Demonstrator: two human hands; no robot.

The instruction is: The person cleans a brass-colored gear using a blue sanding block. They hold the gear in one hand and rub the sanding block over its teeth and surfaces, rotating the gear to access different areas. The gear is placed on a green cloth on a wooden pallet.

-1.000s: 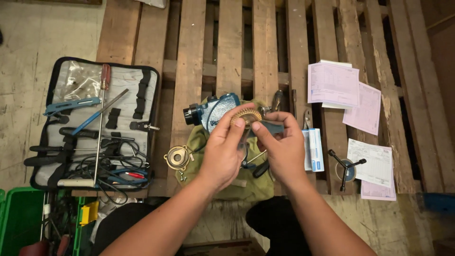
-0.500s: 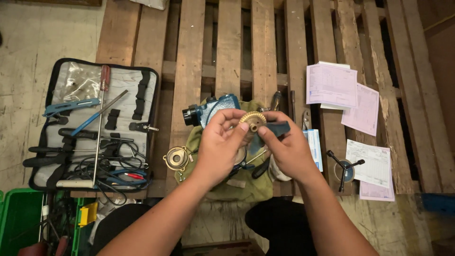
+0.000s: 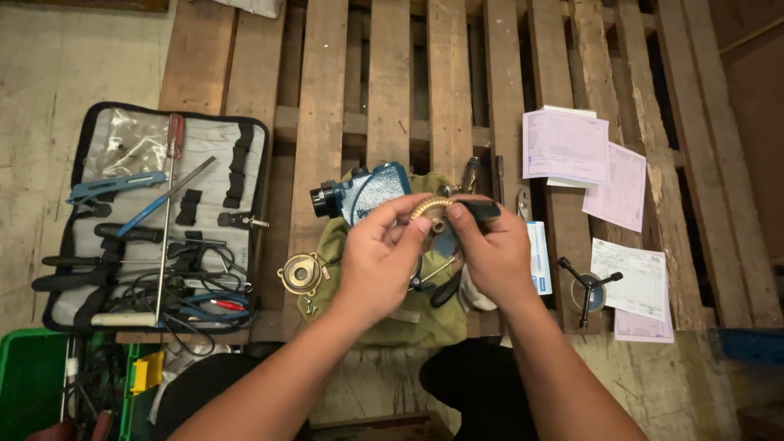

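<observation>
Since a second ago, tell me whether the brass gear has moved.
Yes, slightly. The brass gear, held between both hands, has come up and a little left toward the blue housing, judged against the green cloth.

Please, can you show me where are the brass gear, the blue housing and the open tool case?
brass gear [image 3: 430, 208], head view, on its toothed rim.
blue housing [image 3: 374, 189], head view, on its blue side.
tool case [image 3: 131, 143], head view, on its clear pocket.

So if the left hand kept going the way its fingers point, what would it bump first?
Probably the brass gear that the left hand already touches at its fingertips; the right hand is just beyond.
</observation>
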